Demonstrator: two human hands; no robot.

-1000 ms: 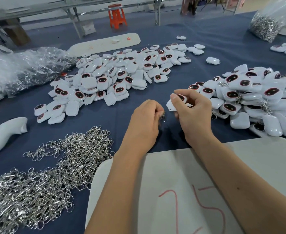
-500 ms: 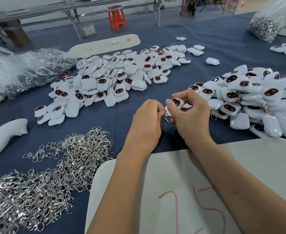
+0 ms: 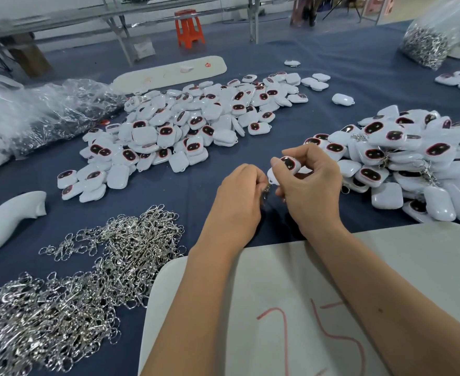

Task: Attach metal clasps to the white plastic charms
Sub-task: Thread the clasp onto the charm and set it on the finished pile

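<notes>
The right hand (image 3: pixel 308 185) grips a white charm (image 3: pixel 287 168); just left of it the left hand (image 3: pixel 238 196) pinches a clasp (image 3: pixel 267 190) (partly hidden), pointing up toward the charm's lower edge.

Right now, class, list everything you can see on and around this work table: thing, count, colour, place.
charm: one, white with dark face, pinched in right hand
clasp: one, silver, between the hands
loose charms: many, white, table centre
second charm pile: many, white, some showing clasps, right
clasp heap: many, silver, near left
plastic bags: clear, far left
bag of clasps: one, clear, far right
board: one, white, red marks, near edge
stool: one, orange, background
left hand: holds clasp
right hand: holds charm
</notes>
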